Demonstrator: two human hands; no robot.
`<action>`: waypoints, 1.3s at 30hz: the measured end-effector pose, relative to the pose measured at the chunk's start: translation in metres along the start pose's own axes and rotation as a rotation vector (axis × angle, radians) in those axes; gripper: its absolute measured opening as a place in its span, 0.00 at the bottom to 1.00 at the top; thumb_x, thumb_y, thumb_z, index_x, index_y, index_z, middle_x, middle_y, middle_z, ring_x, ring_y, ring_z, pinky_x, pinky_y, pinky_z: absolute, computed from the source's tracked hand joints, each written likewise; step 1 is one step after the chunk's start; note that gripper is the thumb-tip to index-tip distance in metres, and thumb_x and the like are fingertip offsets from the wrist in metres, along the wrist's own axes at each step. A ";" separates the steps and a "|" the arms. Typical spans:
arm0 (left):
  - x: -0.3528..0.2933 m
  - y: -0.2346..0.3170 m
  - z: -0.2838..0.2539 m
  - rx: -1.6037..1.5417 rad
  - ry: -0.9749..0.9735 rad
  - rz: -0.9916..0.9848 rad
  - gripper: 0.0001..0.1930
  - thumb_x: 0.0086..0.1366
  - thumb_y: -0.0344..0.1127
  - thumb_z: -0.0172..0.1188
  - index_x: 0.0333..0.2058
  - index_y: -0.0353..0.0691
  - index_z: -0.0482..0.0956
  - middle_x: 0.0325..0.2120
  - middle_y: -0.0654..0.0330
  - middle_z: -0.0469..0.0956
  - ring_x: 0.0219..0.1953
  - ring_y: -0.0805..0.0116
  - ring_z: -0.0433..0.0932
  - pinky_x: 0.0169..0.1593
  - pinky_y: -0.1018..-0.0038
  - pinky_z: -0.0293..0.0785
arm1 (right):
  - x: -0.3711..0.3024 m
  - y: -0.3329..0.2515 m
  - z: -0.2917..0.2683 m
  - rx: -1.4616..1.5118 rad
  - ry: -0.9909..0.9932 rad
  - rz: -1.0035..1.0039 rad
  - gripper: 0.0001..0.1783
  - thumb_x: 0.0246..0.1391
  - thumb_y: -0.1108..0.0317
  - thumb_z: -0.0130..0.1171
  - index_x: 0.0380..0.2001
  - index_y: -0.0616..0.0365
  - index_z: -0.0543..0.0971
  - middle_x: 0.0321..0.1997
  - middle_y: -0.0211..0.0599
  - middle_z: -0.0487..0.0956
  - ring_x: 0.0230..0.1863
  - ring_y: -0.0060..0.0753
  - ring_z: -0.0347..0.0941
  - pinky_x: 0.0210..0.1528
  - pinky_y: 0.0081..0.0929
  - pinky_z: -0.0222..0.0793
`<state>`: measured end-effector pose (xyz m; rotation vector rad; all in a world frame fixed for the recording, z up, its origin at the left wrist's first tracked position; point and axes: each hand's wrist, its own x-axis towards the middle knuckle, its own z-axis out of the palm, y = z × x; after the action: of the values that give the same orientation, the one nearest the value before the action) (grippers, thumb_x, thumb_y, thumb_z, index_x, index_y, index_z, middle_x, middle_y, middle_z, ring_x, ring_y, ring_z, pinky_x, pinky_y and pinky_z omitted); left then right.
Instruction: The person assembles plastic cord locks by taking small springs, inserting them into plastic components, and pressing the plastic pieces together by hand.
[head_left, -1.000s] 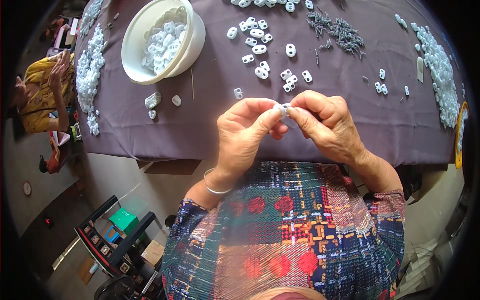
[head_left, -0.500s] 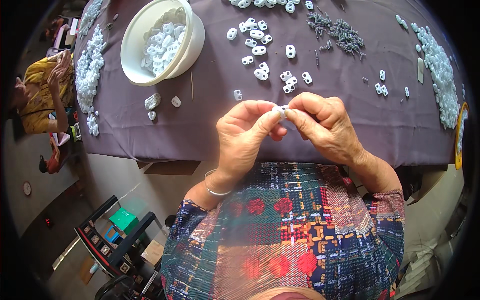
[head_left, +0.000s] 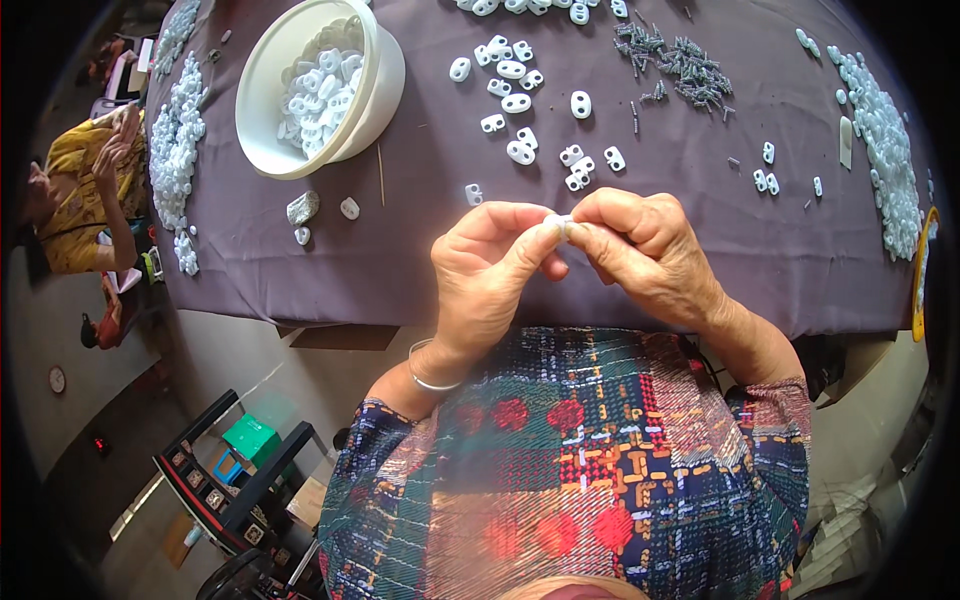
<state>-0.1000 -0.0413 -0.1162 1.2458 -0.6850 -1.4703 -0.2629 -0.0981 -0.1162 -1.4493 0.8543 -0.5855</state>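
Note:
My left hand (head_left: 492, 265) and my right hand (head_left: 650, 245) meet at the table's near side. Between their fingertips they pinch a small white cord lock (head_left: 561, 226), mostly covered by thumbs and forefingers. Just beyond lie loose white two-hole cord locks (head_left: 577, 166), with one single cord lock (head_left: 474, 194) close to my left fingers. More cord locks (head_left: 511, 70) spread farther back. A pile of small dark metal springs (head_left: 688, 70) lies at the far right of these.
A cream plastic tub (head_left: 382, 95) with white parts stands back left, a thin stick (head_left: 381, 175) beside it. White parts are heaped at the left (head_left: 178, 140) and right (head_left: 885, 150) of the dark tablecloth (head_left: 330, 260). A person in yellow (head_left: 95, 190) is at far left.
My fingertips have closed more tightly over the cord lock, and the dark hole seen on it before is now covered. The view has shifted slightly.

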 end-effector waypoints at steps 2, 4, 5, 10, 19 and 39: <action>0.001 -0.001 0.001 -0.020 0.011 -0.029 0.06 0.59 0.26 0.58 0.35 0.30 0.74 0.31 0.55 0.78 0.26 0.73 0.76 0.31 0.79 0.76 | 0.000 0.002 -0.001 -0.055 -0.003 -0.002 0.07 0.56 0.71 0.53 0.27 0.64 0.75 0.13 0.24 0.68 0.15 0.13 0.62 0.17 0.15 0.57; 0.003 0.002 -0.001 -0.051 0.002 -0.043 0.06 0.59 0.26 0.59 0.34 0.30 0.74 0.30 0.55 0.78 0.26 0.72 0.77 0.31 0.79 0.76 | 0.003 -0.001 -0.001 -0.084 0.011 -0.073 0.06 0.55 0.72 0.54 0.27 0.64 0.75 0.14 0.25 0.69 0.15 0.12 0.62 0.17 0.15 0.57; 0.003 0.004 -0.002 -0.082 -0.007 -0.061 0.07 0.59 0.27 0.59 0.34 0.31 0.74 0.28 0.55 0.78 0.27 0.71 0.78 0.31 0.79 0.76 | 0.003 -0.004 -0.001 -0.110 0.026 -0.140 0.05 0.54 0.72 0.55 0.28 0.64 0.75 0.14 0.26 0.70 0.15 0.12 0.62 0.17 0.15 0.57; 0.009 0.003 -0.002 -0.243 -0.020 -0.095 0.06 0.60 0.27 0.57 0.34 0.32 0.72 0.30 0.54 0.77 0.31 0.69 0.79 0.33 0.78 0.76 | -0.001 -0.004 0.006 -0.329 0.164 -0.304 0.12 0.46 0.72 0.60 0.34 0.63 0.73 0.20 0.32 0.72 0.16 0.19 0.65 0.18 0.20 0.61; 0.002 -0.001 0.001 -0.397 -0.060 -0.163 0.05 0.60 0.27 0.56 0.35 0.33 0.71 0.31 0.56 0.76 0.32 0.70 0.78 0.36 0.78 0.76 | -0.007 -0.009 0.016 -0.867 0.211 -0.311 0.14 0.39 0.70 0.60 0.32 0.62 0.71 0.21 0.36 0.70 0.23 0.37 0.72 0.22 0.31 0.67; 0.000 -0.003 -0.004 -0.071 -0.025 -0.142 0.08 0.60 0.29 0.59 0.35 0.29 0.76 0.27 0.57 0.78 0.26 0.75 0.76 0.32 0.81 0.73 | 0.001 0.007 0.011 -0.769 0.045 -0.405 0.09 0.43 0.70 0.57 0.23 0.62 0.67 0.18 0.40 0.71 0.19 0.40 0.72 0.19 0.33 0.68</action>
<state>-0.0973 -0.0395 -0.1203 1.2441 -0.5649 -1.6150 -0.2547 -0.0913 -0.1236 -2.3515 0.8671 -0.6184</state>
